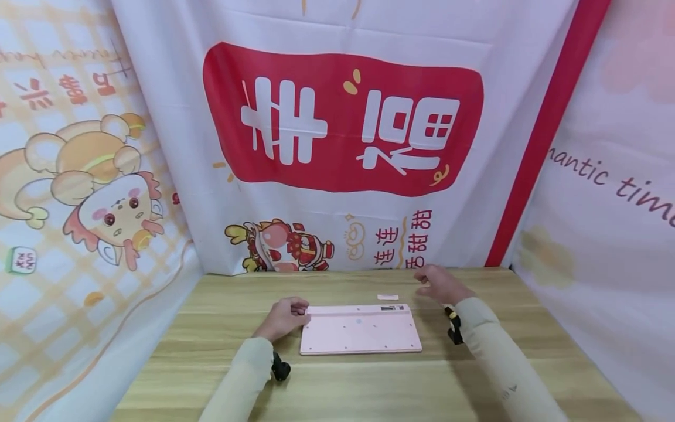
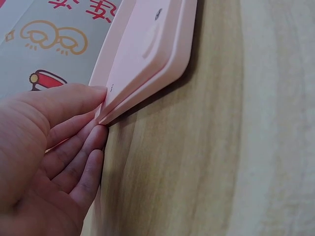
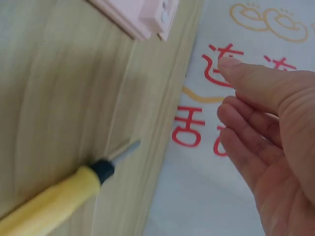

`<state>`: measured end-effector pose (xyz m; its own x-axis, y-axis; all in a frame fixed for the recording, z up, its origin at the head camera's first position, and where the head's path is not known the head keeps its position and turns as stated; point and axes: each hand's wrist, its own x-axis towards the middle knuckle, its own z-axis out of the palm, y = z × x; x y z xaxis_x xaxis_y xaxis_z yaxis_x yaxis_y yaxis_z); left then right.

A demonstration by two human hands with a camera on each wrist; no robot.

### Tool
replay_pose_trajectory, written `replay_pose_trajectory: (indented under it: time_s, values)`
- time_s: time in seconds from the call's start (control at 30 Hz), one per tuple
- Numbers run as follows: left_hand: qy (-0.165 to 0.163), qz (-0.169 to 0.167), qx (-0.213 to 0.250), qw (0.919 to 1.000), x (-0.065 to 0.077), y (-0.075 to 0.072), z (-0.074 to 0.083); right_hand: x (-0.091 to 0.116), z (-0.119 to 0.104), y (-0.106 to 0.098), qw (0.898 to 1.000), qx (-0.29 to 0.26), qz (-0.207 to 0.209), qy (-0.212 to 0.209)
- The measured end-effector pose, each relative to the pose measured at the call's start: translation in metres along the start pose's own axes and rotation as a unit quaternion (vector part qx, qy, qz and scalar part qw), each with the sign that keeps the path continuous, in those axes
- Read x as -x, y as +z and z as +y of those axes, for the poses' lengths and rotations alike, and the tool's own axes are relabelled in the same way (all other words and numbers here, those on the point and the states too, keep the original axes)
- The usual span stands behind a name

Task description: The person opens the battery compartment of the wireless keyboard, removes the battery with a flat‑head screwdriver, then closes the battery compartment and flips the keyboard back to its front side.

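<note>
A pink keyboard (image 1: pixel 361 334) lies underside up on the wooden table, with small screws or holes and a dark label near its back edge. At its back left corner my left hand (image 1: pixel 285 319) pinches the raised edge, the thumb (image 2: pixel 74 101) above and the fingers below. My right hand (image 1: pixel 442 284) hovers past the keyboard's back right corner, fingers loosely bent, holding nothing that I can see. Behind the keyboard lies a small pink strip (image 1: pixel 388 297). In the right wrist view a yellow-handled screwdriver (image 3: pixel 59 199) lies near that hand.
Printed cloth (image 1: pixel 343 234) hangs at the table's back edge, with more cloth on the left (image 1: pixel 89 176) and right sides. The wooden table (image 1: pixel 348 390) extends in front of the keyboard and to both sides.
</note>
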<state>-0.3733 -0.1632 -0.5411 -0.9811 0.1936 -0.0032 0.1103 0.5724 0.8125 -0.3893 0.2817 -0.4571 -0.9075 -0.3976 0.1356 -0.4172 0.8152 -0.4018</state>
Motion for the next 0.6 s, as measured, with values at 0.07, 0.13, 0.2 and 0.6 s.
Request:
replay_pose_trajectory:
  time_s: [0.07,0.13,0.2,0.6]
  values:
    - [-0.001,0.001,0.001,1.0,0.0,0.0,-0.001,0.01,0.001,-0.006,0.999,0.005,-0.013,0.032]
    - [-0.001,0.002,0.002,1.0,-0.001,-0.001,-0.002,0.02,0.003,-0.01,0.998,0.007,-0.024,0.062]
    - [0.001,0.002,0.0,1.0,-0.003,-0.002,-0.003,0.03,0.006,-0.012,0.996,0.008,-0.031,0.085]
    - [-0.008,-0.001,0.004,1.0,-0.003,0.0,-0.005,0.094,0.053,0.004,0.995,-0.019,0.009,0.099]
